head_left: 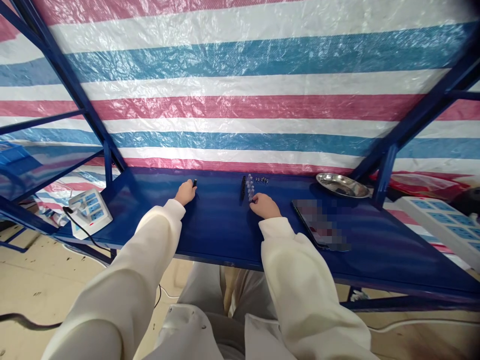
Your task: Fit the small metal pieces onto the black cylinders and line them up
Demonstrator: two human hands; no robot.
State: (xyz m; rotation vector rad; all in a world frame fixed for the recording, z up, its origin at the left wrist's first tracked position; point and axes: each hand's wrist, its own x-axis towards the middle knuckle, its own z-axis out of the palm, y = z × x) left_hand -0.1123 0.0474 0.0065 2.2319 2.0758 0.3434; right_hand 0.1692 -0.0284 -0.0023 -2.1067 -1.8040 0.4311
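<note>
My left hand is closed on a small black cylindrical piece, which stands up from the fingertips over the blue tabletop. To the right, my right hand has its thumb and fingers pinched together at the near end of a row of small clear pieces. What those fingertips hold, if anything, is too small to make out. Just left of the clear row runs a line of small black pieces. Several tiny shiny metallic parts lie behind the right hand.
A round metal dish sits at the back right of the blue table. Nearer me lies a phone. One power strip rests at the left end, another at the right. Blue frame posts flank the table; striped sheeting hangs behind.
</note>
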